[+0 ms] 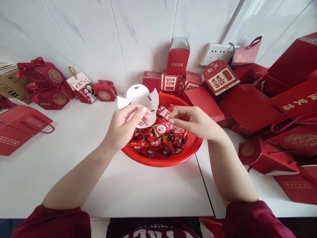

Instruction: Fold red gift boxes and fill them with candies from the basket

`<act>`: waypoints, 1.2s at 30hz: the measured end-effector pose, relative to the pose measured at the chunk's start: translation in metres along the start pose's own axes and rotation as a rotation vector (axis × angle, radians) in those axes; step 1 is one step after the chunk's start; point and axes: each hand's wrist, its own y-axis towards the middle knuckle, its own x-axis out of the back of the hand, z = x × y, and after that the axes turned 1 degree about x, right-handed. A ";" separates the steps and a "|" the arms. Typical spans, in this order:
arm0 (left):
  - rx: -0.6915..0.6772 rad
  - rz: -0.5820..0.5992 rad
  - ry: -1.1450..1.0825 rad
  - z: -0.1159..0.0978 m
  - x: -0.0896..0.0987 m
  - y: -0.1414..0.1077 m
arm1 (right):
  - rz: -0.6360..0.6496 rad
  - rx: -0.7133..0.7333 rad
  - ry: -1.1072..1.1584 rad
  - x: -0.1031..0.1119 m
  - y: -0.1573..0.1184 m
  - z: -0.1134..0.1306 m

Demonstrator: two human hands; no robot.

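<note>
My left hand (126,125) is closed around an open favour box (138,94), its white inside and spread flaps facing up. Pinched between the thumb and fingers of my right hand (195,123) is the end of a wrapped candy (162,128) with a pink and gold wrapper. Both hands are over a red plastic basket (160,163). Inside it lies a heap of red-wrapped candies (153,143). The box is at the basket's back left, and my left fingers partly hide it.
Red gift boxes (244,107) are piled at the right. Small boxes (151,80) stand behind the basket against the tiled wall. A power strip (214,54) is at the back right. Ribboned boxes (48,84) and a red box with a handle (24,125) are at the left.
</note>
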 end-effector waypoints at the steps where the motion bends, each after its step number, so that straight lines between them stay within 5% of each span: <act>1: 0.089 0.073 -0.070 -0.005 0.000 -0.003 | -0.002 0.010 0.037 -0.002 0.000 0.001; 7: 0.292 0.425 -0.132 -0.004 -0.011 -0.008 | -0.034 0.056 0.149 -0.014 0.001 0.004; 14: 0.335 0.476 -0.306 0.007 -0.021 0.000 | 0.085 -0.018 -0.001 -0.023 0.010 -0.010; 29: 0.324 0.459 -0.361 0.008 -0.024 -0.004 | 0.036 0.188 -0.062 -0.025 0.011 -0.014; 34: 0.272 0.285 -0.478 0.006 -0.024 -0.004 | -0.116 0.173 0.018 -0.029 0.012 -0.015; 36: 0.214 0.154 -0.510 0.007 -0.024 -0.003 | -0.056 0.168 0.086 -0.028 0.011 -0.015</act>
